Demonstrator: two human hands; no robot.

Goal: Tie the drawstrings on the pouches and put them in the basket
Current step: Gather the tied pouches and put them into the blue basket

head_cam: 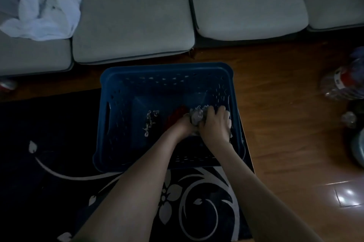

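1 pouch [197, 116], mostly hidden by left hand [183, 126] and right hand [215, 123].

Both bare arms reach forward and down, and they come close together at the wrists. The left hand [184, 124] and the right hand [215, 123] sit side by side, almost touching. The right hand is palm down with its knuckles up. Its fingers [218, 110] curl over a pouch [197, 116] just to its left. The left hand holds the same pouch from the other side, with its fingers tucked in and mostly hidden.
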